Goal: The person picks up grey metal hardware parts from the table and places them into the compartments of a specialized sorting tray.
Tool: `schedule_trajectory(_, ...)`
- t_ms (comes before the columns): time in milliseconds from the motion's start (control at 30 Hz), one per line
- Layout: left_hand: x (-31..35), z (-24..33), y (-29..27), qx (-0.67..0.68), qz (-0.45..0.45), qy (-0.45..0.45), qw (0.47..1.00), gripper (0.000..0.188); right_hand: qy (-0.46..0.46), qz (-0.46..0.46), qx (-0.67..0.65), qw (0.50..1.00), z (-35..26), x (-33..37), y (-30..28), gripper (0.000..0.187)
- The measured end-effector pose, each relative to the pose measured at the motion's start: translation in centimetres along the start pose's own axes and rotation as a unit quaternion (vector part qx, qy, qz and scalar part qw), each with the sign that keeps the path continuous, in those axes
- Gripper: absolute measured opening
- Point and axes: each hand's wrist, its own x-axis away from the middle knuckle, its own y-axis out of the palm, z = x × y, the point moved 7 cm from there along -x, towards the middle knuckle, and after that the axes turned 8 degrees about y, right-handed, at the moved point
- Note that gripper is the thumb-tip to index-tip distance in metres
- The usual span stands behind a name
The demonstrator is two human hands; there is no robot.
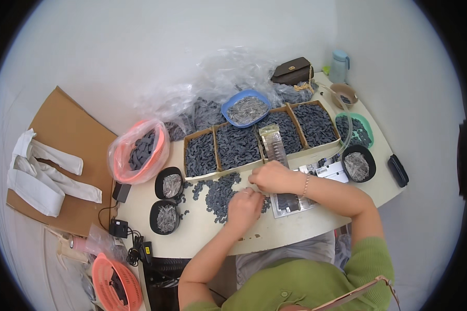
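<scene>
Dark pieces (220,199): we find them heaped mid-table, left of the metal fixture (285,212).
Left hand (245,208): at their right side, curled; we cannot tell its grip.
Right hand (274,178): farther right, fingers bent; grip likewise unclear.
Sectioned tray (238,168): beyond, far side.

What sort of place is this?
Likely a small-parts assembly or sorting workbench: a compartmented box of dark grey pieces, black bowls of thin silvery strands, and a loose heap beside the left hand.

Left hand (245,208) beside a pile of dark parts (220,198), right hand (273,177) near, their hold unclear.
</scene>
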Motion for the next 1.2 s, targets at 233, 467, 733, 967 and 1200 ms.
schedule_trajectory(233, -0.5, -4.0, 0.4, 0.015, -0.039, 0.017, 0.999, 0.013, 0.059, 0.015, -0.032, 0.998, 1.9, 5.3, -3.1, 0.016)
schedule_trajectory(467, -2.4, -6.2, 0.7, 0.131, -0.101, -0.063, 0.984, 0.012, -0.070, 0.169, 0.108, 0.977, -1.8, 9.8, -1.8, 0.026)
schedule_trajectory(733, -2.6, -4.5, 0.0, 0.074, -0.117, -0.010, 0.990, 0.012, 0.105, 0.237, -0.038, 0.965, 7.9, 13.0, -7.9, 0.021)
schedule_trajectory(967, -3.5, -5.9, 1.5, 0.144, -0.170, -0.054, 0.973, 0.012, 0.488, 0.143, 0.045, 0.860, 28.1, 22.3, -9.3, 0.014)
schedule_trajectory(1200, -3.4, -7.0, 1.4, 0.176, -0.188, -0.053, 0.965, 0.014, 0.469, 0.071, 0.034, 0.880, 30.1, 21.3, -6.7, 0.014)
